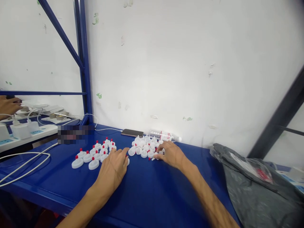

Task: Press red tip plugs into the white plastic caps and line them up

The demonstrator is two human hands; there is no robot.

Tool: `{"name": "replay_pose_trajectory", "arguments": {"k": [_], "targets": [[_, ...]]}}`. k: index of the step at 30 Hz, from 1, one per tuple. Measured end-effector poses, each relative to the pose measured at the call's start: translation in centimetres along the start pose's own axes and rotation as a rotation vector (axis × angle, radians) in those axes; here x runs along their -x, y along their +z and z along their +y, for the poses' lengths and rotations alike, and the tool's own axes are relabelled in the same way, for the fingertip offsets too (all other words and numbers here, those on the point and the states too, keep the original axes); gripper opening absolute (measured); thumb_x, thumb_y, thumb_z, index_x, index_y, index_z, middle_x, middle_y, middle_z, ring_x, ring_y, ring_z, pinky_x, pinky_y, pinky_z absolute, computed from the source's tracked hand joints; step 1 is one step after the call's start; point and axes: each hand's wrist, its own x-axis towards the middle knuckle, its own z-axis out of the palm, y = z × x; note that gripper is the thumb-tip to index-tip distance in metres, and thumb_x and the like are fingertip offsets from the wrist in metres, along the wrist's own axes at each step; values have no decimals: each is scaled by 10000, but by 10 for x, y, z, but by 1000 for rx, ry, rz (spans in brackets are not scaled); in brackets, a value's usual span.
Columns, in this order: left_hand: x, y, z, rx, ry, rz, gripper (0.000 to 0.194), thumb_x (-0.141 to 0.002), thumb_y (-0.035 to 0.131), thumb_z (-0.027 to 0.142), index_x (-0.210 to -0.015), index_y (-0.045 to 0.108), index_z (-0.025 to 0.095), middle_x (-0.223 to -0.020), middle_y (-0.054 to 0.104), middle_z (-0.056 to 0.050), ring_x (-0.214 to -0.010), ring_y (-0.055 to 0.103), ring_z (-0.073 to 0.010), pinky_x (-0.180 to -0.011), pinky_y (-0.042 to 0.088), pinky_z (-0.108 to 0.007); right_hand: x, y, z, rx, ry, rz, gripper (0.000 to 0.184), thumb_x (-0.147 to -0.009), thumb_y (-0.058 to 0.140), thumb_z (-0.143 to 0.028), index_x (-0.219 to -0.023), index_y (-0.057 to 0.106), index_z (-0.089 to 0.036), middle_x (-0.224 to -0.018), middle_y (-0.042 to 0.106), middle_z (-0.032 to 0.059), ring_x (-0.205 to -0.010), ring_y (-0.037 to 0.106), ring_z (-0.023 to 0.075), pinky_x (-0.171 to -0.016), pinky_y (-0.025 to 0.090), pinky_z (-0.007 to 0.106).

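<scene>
Head view: clear bottle (163,135), contents unclear, behind heaped white caps (143,154).

from view centre: 12 o'clock, white wall (152,63), green-flecked. 10 o'clock, blue metal post (85,79). 9 o'clock, power strip (45,130), chargers (20,131) plugged in. 8 o'clock, phone (132,133) lying flat, white cable (108,129) running to it. 5 o'clock, clear bottle (165,136) on its side. 4 o'clock, crumpled grey plastic bag (251,190).
</scene>
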Motion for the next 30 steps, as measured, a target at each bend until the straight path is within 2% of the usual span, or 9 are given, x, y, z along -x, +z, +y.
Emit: {"name": "replay_pose_trajectory", "arguments": {"k": [4, 7, 10, 13, 18, 22, 25, 27, 30], "targets": [[0, 0, 4, -32, 17, 111, 338, -941, 504, 184, -1278, 527, 172, -956, 658, -98, -982, 572, -321, -670, 519, -375, 0, 1, -4, -67, -11, 33, 178, -793, 711, -393, -802, 721, -215, -982, 672, 82, -1004, 580, 252, -905, 399, 361], [2, -4, 10, 35, 71, 228, 316, -956, 489, 237, -1263, 537, 183, -1039, 618, -110, -1011, 548, -316, -730, 532, -399, -2, -7, -12, -179, -21, 47, 227, -813, 672, -439, -799, 721, -218, -956, 686, 64, -921, 598, 232, -851, 420, 351], [5, -8, 18, 288, 216, 232, 380, -936, 558, 326, -1304, 495, 250, -1159, 576, -84, -1064, 546, -280, -866, 527, -425, -2, -14, -25, -339, -61, -15, 325, -845, 603, -522, -844, 730, -223, -854, 699, 27, -743, 598, 183, -701, 443, 304], [7, -7, 22, 485, 328, 198, 477, -911, 620, 333, -1351, 440, 297, -1251, 543, -60, -1125, 547, -248, -933, 518, -397, 0, -15, -39, -499, -129, -106, 398, -879, 539, -560, -878, 732, -212, -807, 691, 10, -711, 585, 157, -635, 435, 264], [5, -4, 20, 572, 364, 301, 290, -945, 575, 272, -1234, 559, 280, -1175, 619, -32, -998, 627, -201, -903, 531, -344, 3, -12, -46, -621, -170, -215, 469, -855, 551, -616, -829, 723, -180, -718, 646, 11, -673, 571, 143, -596, 429, 243], [6, -5, 21, 567, 342, 277, 302, -924, 574, 244, -1225, 562, 261, -1167, 631, -40, -945, 644, -206, -815, 548, -320, 3, -13, -40, -592, -165, -282, 489, -906, 470, -606, -847, 710, -184, -726, 684, 20, -671, 636, 150, -600, 460, 242], [6, -8, 23, 567, 305, 265, 320, -892, 586, 234, -1210, 561, 248, -1070, 634, -37, -841, 651, -190, -749, 549, -304, 3, -13, -32, -499, -118, -247, 445, -950, 410, -542, -922, 689, -196, -807, 727, 27, -582, 649, 136, -591, 470, 259], [6, -10, 23, 564, 270, 262, 311, -883, 586, 241, -1193, 568, 242, -1030, 617, -31, -762, 642, -170, -700, 544, -293, 2, -10, -26, -401, -84, -195, 350, -928, 484, -483, -891, 696, -207, -788, 731, 23, -550, 634, 139, -619, 468, 281], [6, -10, 22, 549, 230, 251, 301, -888, 576, 274, -1187, 571, 241, -1033, 591, -29, -689, 615, -148, -627, 525, -279, 2, -2, -21, -250, -58, -119, 177, -829, 651, -400, -849, 726, -241, -801, 735, 26, -714, 662, 196, -708, 444, 314]]}}
